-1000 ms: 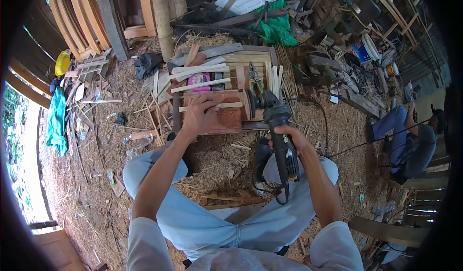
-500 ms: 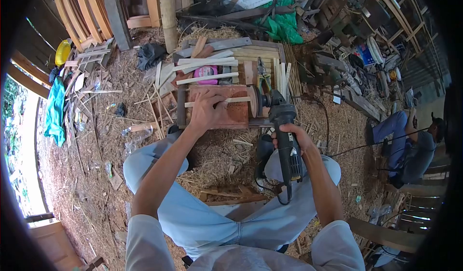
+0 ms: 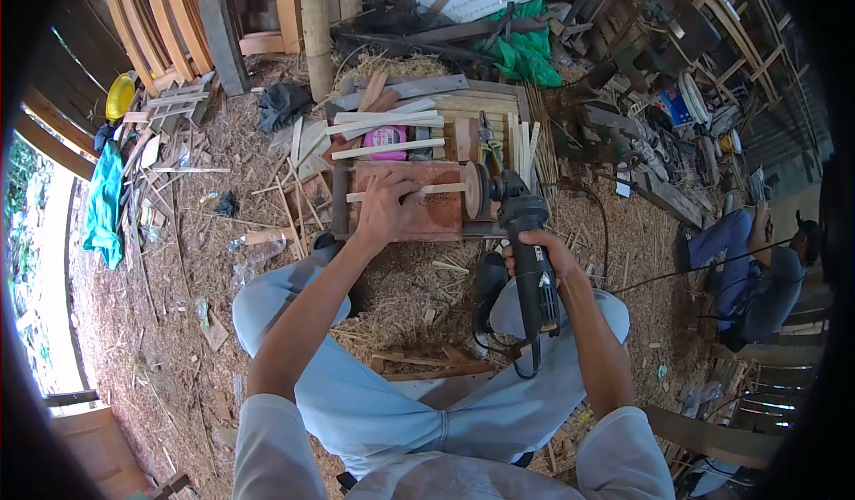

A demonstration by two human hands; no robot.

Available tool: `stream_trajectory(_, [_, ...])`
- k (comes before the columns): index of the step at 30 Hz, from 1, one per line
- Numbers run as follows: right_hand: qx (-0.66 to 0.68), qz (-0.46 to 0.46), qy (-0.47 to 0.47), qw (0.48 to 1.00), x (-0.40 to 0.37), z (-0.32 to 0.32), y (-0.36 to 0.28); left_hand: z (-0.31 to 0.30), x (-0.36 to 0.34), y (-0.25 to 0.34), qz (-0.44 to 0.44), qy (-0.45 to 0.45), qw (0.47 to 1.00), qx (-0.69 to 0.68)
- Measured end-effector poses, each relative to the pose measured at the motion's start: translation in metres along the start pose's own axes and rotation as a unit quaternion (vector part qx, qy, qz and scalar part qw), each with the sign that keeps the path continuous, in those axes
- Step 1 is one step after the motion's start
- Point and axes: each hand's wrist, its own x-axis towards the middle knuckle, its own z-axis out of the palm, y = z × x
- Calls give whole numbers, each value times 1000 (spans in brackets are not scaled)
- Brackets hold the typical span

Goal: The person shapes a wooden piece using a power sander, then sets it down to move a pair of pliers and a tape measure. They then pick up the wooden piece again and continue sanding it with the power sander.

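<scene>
My right hand is wrapped round the dark body of an angle grinder. The grinder's sanding disc stands on edge at the right end of a pale wooden strip. That strip lies across a reddish-brown board. Pressed down over the strip is my left hand, its fingers closed around it and partly hiding it. Just beyond the board are more pale strips, a pink round item and pliers.
The grinder's cord loops by my right knee. Wood shavings and scraps cover the floor. At the right, another person sits low. Upright timber posts and a green sheet are at the back.
</scene>
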Motion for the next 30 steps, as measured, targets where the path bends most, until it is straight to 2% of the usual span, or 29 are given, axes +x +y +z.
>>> stream_trajectory(6, [14, -6, -18, 1000, 2, -6, 1, -1, -2, 1, 4, -9, 1000, 2])
stream_trajectory(9, [21, -20, -22, 999, -5, -1, -5, -10, 10, 5, 45, 30, 998, 15])
stream_trajectory(11, [24, -22, -26, 999, -11, 3, -19, -24, 26, 4, 59, 40, 994, 85])
stream_trajectory(12, [-20, -97, 8, 995, -14, 7, -23, -33, 40, 0, 83, 86, 986, 119])
stream_trajectory(13, [-61, -168, 43, 983, -20, 17, -26, -42, 55, -3, 92, 84, 985, 124])
stream_trajectory(16, [-49, -227, 120, 965, -24, 26, -44, -53, 75, -12, 68, 61, 986, 142])
stream_trajectory(18, [-82, -267, 198, 940, -25, 22, -57, -49, 77, -26, 36, -16, 982, 183])
stream_trajectory(19, [-72, -271, 202, 938, -24, 18, -60, -47, 78, -33, 47, -21, 982, 183])
stream_trajectory(21, [-130, -350, 272, 887, -22, 9, -60, -42, 74, -31, 57, 11, 976, 211])
stream_trajectory(22, [-137, -341, 303, 879, -24, 5, -60, -40, 73, -22, 44, 31, 973, 224])
stream_trajectory(23, [-128, -341, 313, 877, -23, -3, -59, -30, 77, -11, 54, 24, 974, 220])
stream_trajectory(25, [-210, -354, 417, 810, -22, -9, -59, -4, 82, 16, -13, 51, 998, 33])
stream_trajectory(26, [-193, -318, 439, 818, -29, -7, -61, 16, 82, 34, -68, -17, 997, -35])
stream_trajectory(28, [-198, -323, 449, 810, -29, -18, -60, 51, 91, 81, -117, -142, 983, -24])
stream_trajectory(30, [-206, -333, 455, 800, -23, -32, -59, 92, 103, 102, -113, -188, 976, 15])
